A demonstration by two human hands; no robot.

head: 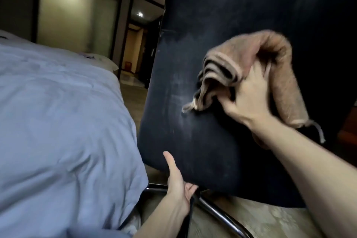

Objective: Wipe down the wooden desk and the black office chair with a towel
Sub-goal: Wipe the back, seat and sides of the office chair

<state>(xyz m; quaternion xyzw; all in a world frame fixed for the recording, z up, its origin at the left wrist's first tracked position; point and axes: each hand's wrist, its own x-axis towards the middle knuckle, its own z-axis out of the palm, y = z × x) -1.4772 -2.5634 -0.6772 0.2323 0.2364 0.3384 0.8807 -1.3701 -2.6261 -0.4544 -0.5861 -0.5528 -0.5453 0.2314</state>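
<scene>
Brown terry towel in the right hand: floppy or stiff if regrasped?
Likely floppy: the brown terry towel drapes in loose folds over the right hand, corners dangling. Probably light, since one hand bunches it. Its fuzzy nap suggests it grips rather than slips on the black padded chair back.

Left hand [178, 181] fingers mostly hidden under the chair [212, 25] edge (thumb alone shows whole), right hand [249, 98] blurred, its fingers buried in the towel [241, 50], chair top cut off above.
</scene>
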